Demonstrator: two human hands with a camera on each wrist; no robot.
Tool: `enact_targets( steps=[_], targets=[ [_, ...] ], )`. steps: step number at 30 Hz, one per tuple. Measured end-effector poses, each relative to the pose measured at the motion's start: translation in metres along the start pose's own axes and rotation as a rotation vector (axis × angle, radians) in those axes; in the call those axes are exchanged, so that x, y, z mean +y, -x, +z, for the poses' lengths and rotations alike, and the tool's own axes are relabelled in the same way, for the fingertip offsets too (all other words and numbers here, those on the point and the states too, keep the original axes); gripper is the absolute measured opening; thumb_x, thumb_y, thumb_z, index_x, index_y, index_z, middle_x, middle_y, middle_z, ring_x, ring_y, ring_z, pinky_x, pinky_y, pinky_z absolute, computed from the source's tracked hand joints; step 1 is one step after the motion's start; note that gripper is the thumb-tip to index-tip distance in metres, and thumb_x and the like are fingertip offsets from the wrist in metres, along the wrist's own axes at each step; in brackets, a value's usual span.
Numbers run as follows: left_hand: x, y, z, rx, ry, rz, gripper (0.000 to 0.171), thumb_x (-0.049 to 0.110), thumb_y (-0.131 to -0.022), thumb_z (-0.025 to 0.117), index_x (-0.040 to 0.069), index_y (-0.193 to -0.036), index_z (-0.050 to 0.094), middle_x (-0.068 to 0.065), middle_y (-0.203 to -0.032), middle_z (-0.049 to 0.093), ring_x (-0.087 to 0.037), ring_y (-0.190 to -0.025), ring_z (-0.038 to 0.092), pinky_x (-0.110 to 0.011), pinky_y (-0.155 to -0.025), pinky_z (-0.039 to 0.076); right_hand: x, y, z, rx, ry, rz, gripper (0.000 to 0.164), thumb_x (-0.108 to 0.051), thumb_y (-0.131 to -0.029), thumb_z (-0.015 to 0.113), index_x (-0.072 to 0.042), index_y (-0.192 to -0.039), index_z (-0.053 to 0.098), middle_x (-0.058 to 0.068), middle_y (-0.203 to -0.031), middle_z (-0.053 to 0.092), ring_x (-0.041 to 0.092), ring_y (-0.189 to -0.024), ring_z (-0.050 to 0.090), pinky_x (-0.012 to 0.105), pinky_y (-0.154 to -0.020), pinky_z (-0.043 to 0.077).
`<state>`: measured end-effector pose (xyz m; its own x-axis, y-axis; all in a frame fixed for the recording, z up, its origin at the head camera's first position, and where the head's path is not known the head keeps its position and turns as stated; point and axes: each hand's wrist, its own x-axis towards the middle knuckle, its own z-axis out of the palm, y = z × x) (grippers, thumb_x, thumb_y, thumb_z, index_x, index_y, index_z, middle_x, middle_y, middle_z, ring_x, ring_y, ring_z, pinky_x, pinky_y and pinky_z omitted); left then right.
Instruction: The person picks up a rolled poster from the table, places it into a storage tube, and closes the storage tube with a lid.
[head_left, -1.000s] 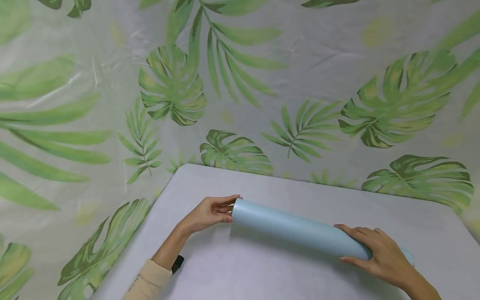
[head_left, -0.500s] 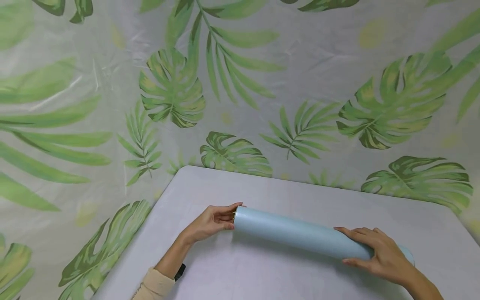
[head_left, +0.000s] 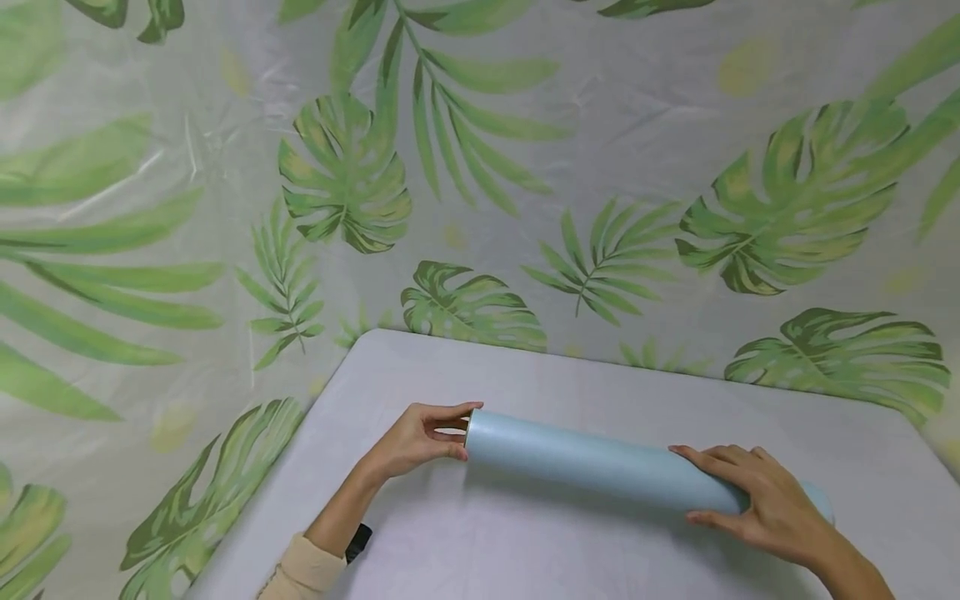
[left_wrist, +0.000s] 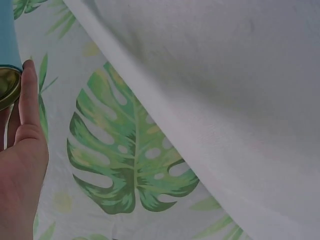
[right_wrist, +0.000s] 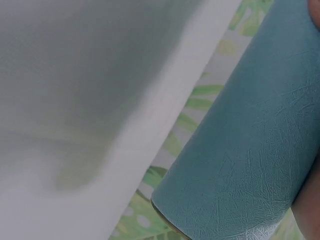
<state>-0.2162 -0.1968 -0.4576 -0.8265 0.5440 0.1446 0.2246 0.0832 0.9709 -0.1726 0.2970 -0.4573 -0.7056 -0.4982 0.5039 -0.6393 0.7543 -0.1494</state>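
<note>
A long light blue cylindrical tube (head_left: 577,454) is held slanting above the white table, its right end lower in the head view. My left hand (head_left: 416,440) pinches the left end by its rim, thumb below and fingers above. A gold metal end cap (left_wrist: 9,85) shows there in the left wrist view. Near the other end, my right hand (head_left: 768,504) grips the tube from above, thumb on the near side and fingers over the far side. The right wrist view shows the tube's finely textured surface (right_wrist: 240,140) and a thin gold edge at its lower end.
Below the tube lies the white tabletop (head_left: 480,542), with rounded back corners. A pale wall covering (head_left: 480,225) printed with green leaves rises behind it. On the left forearm are a beige sleeve (head_left: 303,567) and a black strap-like item (head_left: 358,542).
Compared with a second ago, the tube's left end sits slightly lower along with my left hand. The right hand keeps its grip and has barely shifted.
</note>
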Motion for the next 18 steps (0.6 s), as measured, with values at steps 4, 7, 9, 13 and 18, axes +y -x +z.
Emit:
enact_targets(
  steps=[4,7,9,13,18],
  targets=[
    [0.002,-0.002,-0.002,-0.001,-0.007,0.005,0.067,0.006,-0.09,0.08,0.009,-0.151,0.054,-0.016,-0.156,0.051,-0.032,-0.13,0.063,-0.029,-0.093,0.06,0.0,-0.001,0.002,-0.003,-0.013,0.011,0.09,-0.046,-0.061,0.097,-0.031,-0.143,0.064,-0.013,-0.115,0.07,0.0,-0.101,0.06,0.024,-0.078,0.036],
    [0.005,-0.005,-0.005,-0.028,-0.006,0.016,0.069,0.006,-0.09,0.08,0.008,-0.152,0.052,-0.014,-0.158,0.051,-0.036,-0.133,0.06,-0.029,-0.096,0.059,0.001,0.001,0.004,-0.013,-0.019,0.036,0.089,-0.045,-0.062,0.097,-0.033,-0.143,0.063,-0.012,-0.115,0.071,0.001,-0.101,0.061,0.024,-0.078,0.037],
    [0.006,-0.007,-0.006,-0.047,0.001,0.026,0.07,0.006,-0.09,0.08,0.008,-0.153,0.05,-0.016,-0.158,0.049,-0.038,-0.135,0.058,-0.03,-0.097,0.059,0.001,0.002,0.006,-0.015,-0.022,0.051,0.089,-0.045,-0.062,0.097,-0.033,-0.143,0.063,-0.012,-0.116,0.071,0.001,-0.101,0.061,0.026,-0.078,0.038],
    [0.01,-0.007,-0.009,-0.026,-0.034,0.013,0.069,0.006,-0.089,0.081,0.013,-0.152,0.054,-0.017,-0.152,0.055,-0.036,-0.133,0.059,-0.031,-0.098,0.059,0.002,0.002,0.009,0.0,-0.017,0.05,0.089,-0.044,-0.061,0.098,-0.032,-0.143,0.064,-0.012,-0.116,0.071,0.001,-0.102,0.062,0.029,-0.077,0.04],
    [0.011,-0.005,-0.014,0.019,-0.117,-0.013,0.067,0.008,-0.087,0.083,0.012,-0.149,0.058,-0.014,-0.137,0.063,-0.031,-0.126,0.062,-0.028,-0.097,0.059,0.0,-0.002,0.013,0.005,-0.015,0.043,0.089,-0.045,-0.061,0.098,-0.033,-0.142,0.064,-0.012,-0.115,0.072,0.003,-0.101,0.063,0.036,-0.078,0.042]
  ],
)
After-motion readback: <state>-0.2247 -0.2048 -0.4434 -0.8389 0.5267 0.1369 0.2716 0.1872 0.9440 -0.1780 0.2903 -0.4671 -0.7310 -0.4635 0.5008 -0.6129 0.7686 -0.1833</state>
